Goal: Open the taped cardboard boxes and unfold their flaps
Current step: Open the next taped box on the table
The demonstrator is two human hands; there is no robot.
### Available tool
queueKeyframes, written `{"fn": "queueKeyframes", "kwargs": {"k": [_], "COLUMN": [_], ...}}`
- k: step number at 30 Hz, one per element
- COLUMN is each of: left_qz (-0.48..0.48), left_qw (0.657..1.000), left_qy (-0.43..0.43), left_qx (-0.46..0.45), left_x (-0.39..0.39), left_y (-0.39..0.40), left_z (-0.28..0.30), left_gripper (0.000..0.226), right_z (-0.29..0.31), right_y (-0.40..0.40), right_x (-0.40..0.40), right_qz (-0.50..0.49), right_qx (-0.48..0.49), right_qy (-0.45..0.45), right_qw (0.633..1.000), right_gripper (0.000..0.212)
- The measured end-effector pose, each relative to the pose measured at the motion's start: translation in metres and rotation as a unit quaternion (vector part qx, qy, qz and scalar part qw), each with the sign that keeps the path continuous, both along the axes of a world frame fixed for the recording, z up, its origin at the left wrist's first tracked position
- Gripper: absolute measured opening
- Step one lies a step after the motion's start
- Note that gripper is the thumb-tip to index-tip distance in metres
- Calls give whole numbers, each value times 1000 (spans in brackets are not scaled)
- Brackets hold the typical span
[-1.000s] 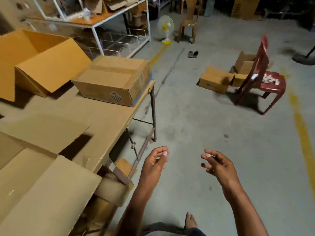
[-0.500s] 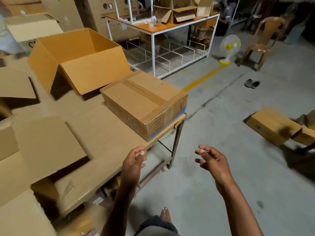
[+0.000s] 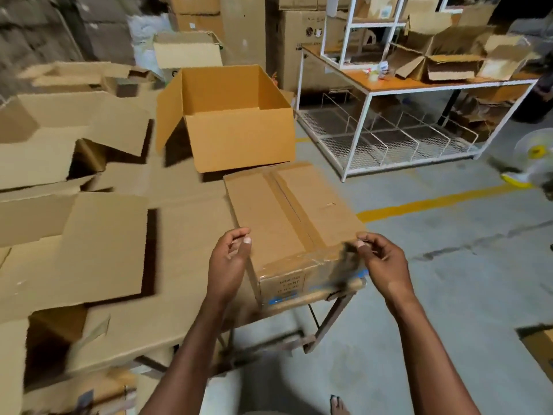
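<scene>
— What are your hands doing?
— My left hand (image 3: 229, 259) hovers half-curled at the near left corner of the taped box (image 3: 294, 217), holding nothing. My right hand (image 3: 380, 259), fingers curled, sits at its near right corner; blur hides any grip.
— How many boxes?
— One taped between my hands on the surface (image 3: 185, 241); one open box (image 3: 236, 127) beyond it. Both forearms reach forward.

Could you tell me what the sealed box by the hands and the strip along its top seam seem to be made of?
The sealed box looks like matte brown corrugated cardboard, with dull, fibrous faces and creased edges. The strip along its seam seems to be brown plastic packing tape: it is slightly darker and wrinkles glossily over the near edge. Motion blur leaves the tape's finish uncertain.
</scene>
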State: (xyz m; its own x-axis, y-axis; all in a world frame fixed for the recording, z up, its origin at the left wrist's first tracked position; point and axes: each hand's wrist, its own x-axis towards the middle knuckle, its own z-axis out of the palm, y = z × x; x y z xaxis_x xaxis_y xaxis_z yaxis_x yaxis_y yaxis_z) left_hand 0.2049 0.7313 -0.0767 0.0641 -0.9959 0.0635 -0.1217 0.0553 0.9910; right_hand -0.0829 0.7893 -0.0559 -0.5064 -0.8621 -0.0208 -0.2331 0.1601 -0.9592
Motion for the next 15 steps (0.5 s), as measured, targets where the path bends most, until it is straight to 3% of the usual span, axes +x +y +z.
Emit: {"fn": "queueKeyframes", "kwargs": {"k": [4,8,12,15], "left_qz": [50,54,75,99], "left_qw": [996,982,974,968], "left_qy": [-69,-153,-162,-138], "left_qx": [27,101,141,186], "left_x": [-15,-35,-54,-59], "left_y": [-26,-49,-56,-55], "left_z": [-8,-4,-3,-4], "left_gripper": [32,56,73,77], "right_z": [6,2,-11,-26], "right_y": [-70,-133,-159,-167], "right_x": [-39,-65,-76,-83], "right_qz": [64,155,234,264], "right_qx": [15,83,196,223], "right_qy": [94,159,77,53], "right_qw": [993,972,949,937], "right_gripper": [18,41,68,76]}}
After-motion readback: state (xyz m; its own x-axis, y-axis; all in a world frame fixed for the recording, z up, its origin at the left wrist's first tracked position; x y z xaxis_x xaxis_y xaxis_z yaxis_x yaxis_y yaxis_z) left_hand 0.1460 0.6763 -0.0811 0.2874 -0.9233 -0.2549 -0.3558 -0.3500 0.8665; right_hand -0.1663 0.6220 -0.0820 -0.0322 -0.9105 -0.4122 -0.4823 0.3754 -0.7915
